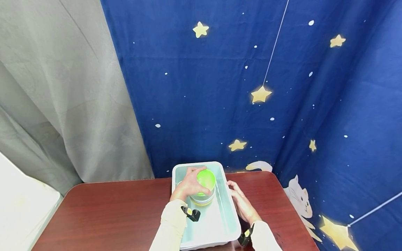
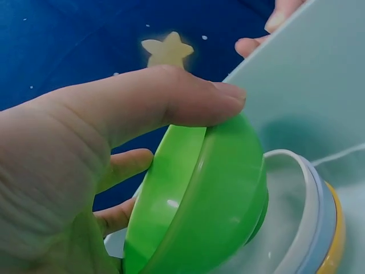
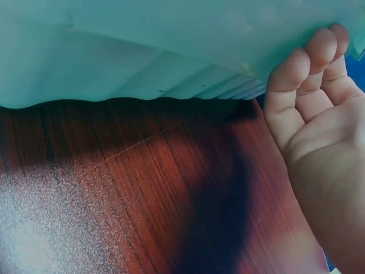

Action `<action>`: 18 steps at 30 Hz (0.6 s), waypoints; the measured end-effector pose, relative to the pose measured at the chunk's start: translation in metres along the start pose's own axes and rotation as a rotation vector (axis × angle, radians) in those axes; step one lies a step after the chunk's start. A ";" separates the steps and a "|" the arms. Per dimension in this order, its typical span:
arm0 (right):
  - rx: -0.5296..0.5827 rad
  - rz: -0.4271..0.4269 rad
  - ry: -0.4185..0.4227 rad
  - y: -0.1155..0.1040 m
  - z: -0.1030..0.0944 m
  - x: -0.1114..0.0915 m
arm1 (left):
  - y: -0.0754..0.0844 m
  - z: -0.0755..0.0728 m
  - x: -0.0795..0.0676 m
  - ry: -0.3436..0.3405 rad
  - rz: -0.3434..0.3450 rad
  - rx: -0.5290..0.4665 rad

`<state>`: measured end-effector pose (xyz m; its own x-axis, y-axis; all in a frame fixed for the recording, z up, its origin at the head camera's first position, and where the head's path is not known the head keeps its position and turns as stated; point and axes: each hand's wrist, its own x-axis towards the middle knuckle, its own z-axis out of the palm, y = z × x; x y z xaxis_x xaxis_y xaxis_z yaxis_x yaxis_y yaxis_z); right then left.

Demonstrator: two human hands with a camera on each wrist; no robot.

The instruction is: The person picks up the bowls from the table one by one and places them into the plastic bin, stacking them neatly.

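Observation:
My left hand (image 1: 190, 183) grips a green bowl (image 2: 222, 188) by its rim, thumb on one side and fingers on the other. The bowl is tilted in the left wrist view, close over a nested stack of a white bowl (image 2: 293, 182), a blue bowl (image 2: 327, 211) and a yellow bowl (image 2: 339, 228). That stack sits inside a pale green plastic bin (image 1: 207, 230), toward its far half. Outside the bin's right wall is my right hand (image 1: 242, 202). Its slightly bent fingers (image 3: 291, 71) touch the outer wall near the rim.
The bin stands on a reddish-brown wooden table (image 1: 125, 212), near its back edge. Directly behind hangs a blue curtain (image 1: 201, 87) with stars, beside a grey curtain (image 1: 88, 104). A white surface (image 1: 25, 202) lies at the far left.

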<state>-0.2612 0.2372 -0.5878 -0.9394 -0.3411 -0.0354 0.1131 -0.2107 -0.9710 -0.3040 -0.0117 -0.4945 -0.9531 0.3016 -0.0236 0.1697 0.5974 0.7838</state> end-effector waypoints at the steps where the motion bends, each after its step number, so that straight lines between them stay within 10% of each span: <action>1: 0.001 0.000 -0.003 0.000 0.000 0.000 | 0.000 0.000 0.000 0.001 -0.001 0.006; 18: -0.014 -0.007 0.004 -0.002 0.002 -0.001 | -0.003 0.008 0.003 0.010 -0.002 0.080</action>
<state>-0.2600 0.2361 -0.5851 -0.9414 -0.3361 -0.0291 0.1015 -0.1999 -0.9745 -0.3054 -0.0059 -0.5018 -0.9559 0.2932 -0.0180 0.1872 0.6554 0.7317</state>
